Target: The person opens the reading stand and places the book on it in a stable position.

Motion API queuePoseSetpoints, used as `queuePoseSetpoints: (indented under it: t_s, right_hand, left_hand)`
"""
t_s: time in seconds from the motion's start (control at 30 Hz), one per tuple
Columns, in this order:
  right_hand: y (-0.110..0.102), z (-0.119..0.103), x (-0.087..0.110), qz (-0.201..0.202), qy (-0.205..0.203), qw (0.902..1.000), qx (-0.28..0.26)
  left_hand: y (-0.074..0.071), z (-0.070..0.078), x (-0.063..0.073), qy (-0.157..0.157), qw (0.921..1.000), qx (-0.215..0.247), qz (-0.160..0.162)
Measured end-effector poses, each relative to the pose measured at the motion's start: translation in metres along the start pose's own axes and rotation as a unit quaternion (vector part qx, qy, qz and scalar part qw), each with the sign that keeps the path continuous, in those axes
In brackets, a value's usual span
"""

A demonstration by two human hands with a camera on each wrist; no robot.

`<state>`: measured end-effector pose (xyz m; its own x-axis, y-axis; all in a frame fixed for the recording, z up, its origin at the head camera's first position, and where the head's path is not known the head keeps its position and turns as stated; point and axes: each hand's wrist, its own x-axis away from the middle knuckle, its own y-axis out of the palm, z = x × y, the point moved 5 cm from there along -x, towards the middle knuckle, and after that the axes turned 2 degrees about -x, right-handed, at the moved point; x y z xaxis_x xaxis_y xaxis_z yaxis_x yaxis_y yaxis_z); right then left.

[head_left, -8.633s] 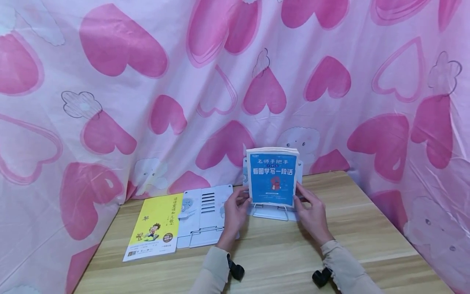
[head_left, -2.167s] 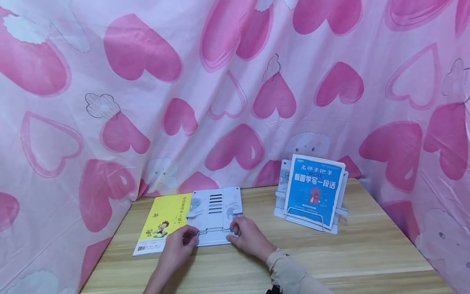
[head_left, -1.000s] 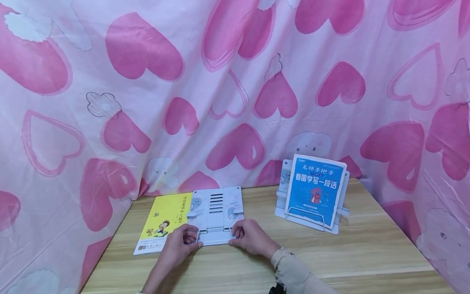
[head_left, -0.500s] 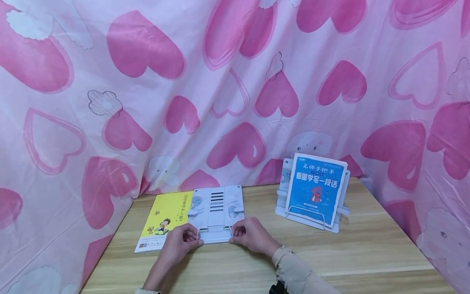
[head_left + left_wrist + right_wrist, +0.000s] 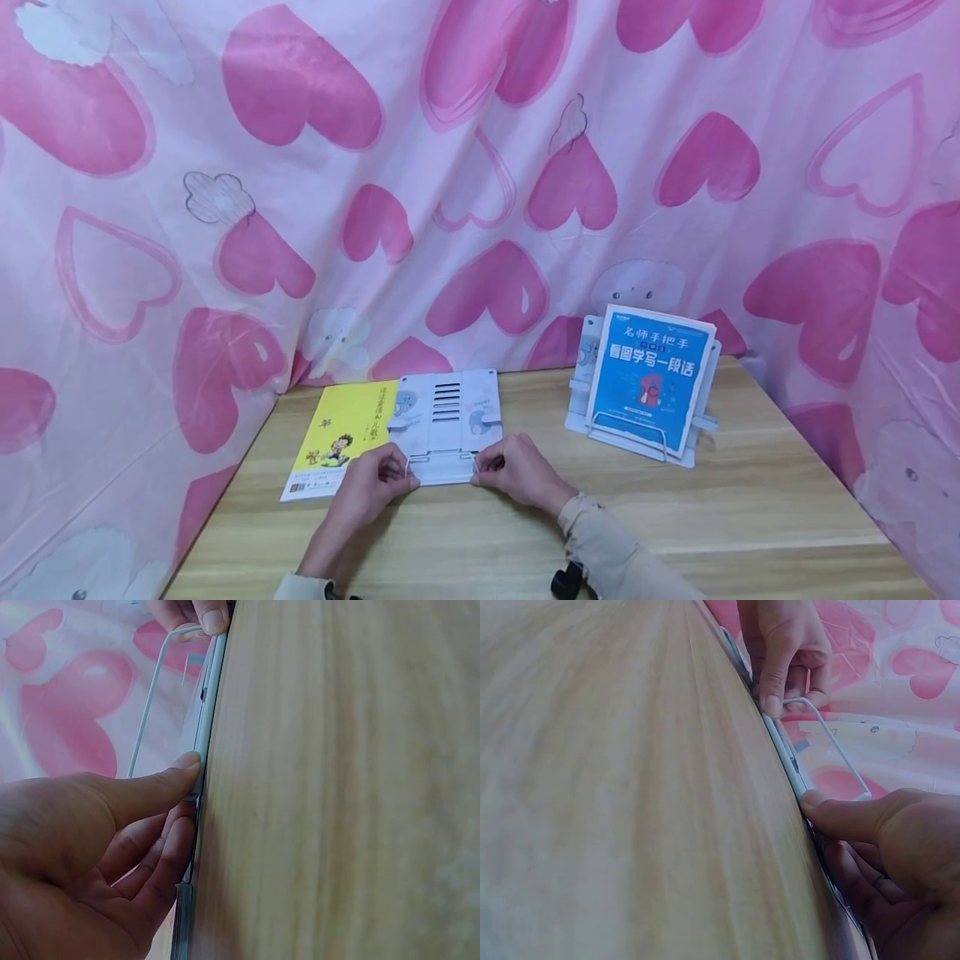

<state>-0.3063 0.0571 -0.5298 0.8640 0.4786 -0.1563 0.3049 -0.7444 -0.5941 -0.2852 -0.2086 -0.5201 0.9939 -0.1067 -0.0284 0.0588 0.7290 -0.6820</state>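
Observation:
A pale folding book stand (image 5: 446, 433) with slots and grey cartoon prints lies low on the table in the head view. My left hand (image 5: 367, 483) pinches the left end of its front edge, and my right hand (image 5: 525, 471) grips the right end. In the left wrist view, the left thumb (image 5: 176, 774) presses along that edge, with the other fingers curled beside it. A bent wire page holder (image 5: 836, 746) stands up from the stand between the hands. The stand's back is hidden.
A yellow book (image 5: 348, 417) lies at the left, touching or partly under the stand's side. At the right, a blue book (image 5: 652, 379) leans upright on a second stand (image 5: 581, 404). A pink heart-patterned curtain (image 5: 480, 183) hangs behind the wooden table (image 5: 675, 525).
Earlier both hands held the blue book at the second stand, which now sits farther right. They moved left to the flat stand, whose wire holder they touched before shifting down to its front edge.

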Motion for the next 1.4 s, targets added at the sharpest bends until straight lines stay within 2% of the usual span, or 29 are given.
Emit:
queuePoseSetpoints:
  t_s: [0.1,0.37,0.7,0.83,0.97,1.17,1.27,1.4]
  right_hand:
    - [-0.002,-0.002,-0.001,0.003,-0.005,1.0000,0.002]
    - [-0.001,-0.003,0.001,0.008,-0.018,0.9998,0.004]
    - [-0.002,-0.002,0.000,0.004,-0.003,1.0000,-0.001]
    - [-0.001,0.000,0.000,0.005,0.005,1.0000,-0.005]
    - [-0.001,0.002,-0.001,0.015,0.014,0.9997,-0.010]
    - [-0.004,0.004,-0.002,0.038,0.025,0.9985,-0.032]
    - [-0.009,0.007,-0.003,0.073,0.030,0.9963,-0.036]
    - [-0.018,0.011,-0.005,0.127,0.038,0.9903,-0.039]
  left_hand:
    - [-0.001,0.002,-0.002,0.004,1.0000,-0.006,0.001]
    - [0.000,0.003,-0.002,-0.014,0.9999,-0.008,0.004]
    - [0.001,0.005,-0.001,-0.020,0.9997,-0.006,-0.015]
    - [0.000,0.006,-0.003,-0.024,0.9996,-0.003,-0.013]
    - [-0.002,0.008,-0.008,-0.027,0.9996,0.002,0.003]
    - [-0.014,0.012,-0.014,-0.017,0.9978,-0.008,0.063]
    - [-0.022,0.010,-0.017,-0.024,0.9957,-0.014,0.088]
    - [-0.027,0.001,-0.021,-0.037,0.9940,-0.021,0.101]
